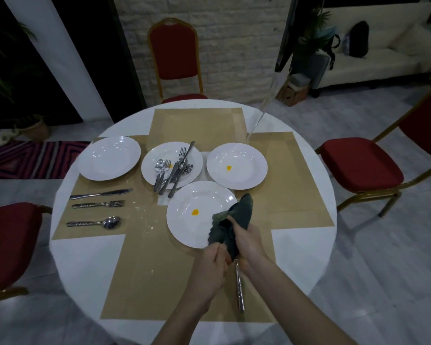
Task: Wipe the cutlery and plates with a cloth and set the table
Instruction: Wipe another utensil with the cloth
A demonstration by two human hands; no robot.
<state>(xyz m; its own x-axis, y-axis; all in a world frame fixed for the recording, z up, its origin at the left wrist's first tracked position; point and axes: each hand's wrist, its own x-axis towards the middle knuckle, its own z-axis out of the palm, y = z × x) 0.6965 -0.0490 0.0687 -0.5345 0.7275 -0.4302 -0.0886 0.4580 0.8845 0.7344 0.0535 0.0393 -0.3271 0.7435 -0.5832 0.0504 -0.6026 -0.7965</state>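
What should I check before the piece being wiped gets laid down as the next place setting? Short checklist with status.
1. Cloth wrapped round the working end of the utensil: ok, both hands grip it, right hand over the cloth, left hand beside it.
2. Type of utensil: cannot tell, only the handle shows.
3. Utensil wiped clean: cannot tell, head is hidden.
4. Near plate clean: not ok, yellow spot on it.
5. Right plate clean: not ok, yellow spot.
6. Left setting done: ok, knife, fork, spoon lie side by side below a spotless plate.
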